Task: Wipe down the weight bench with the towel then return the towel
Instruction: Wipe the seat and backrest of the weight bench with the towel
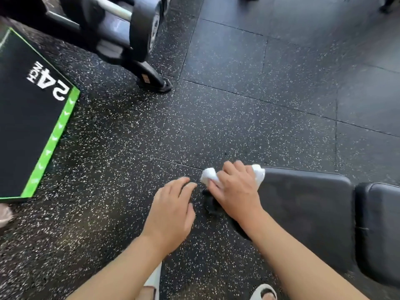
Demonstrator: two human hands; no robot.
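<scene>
The black padded weight bench [307, 204] lies at the lower right, with a second pad section [378, 224] further right across a gap. A white towel [207, 176] is bunched at the left end of the bench pad. My right hand [236, 191] presses down on the towel, fingers curled over it, so white cloth shows on both sides of the hand. My left hand [173, 211] hovers beside the bench end over the floor, fingers apart, holding nothing.
A black plyo box with green edging [32, 118], marked 24 inch, stands at the left. A dark rack with dumbbells [121, 33] and its foot [155, 81] sits at the upper left. Speckled rubber floor [238, 105] spreads all around. My sandalled feet [263, 292] show at the bottom.
</scene>
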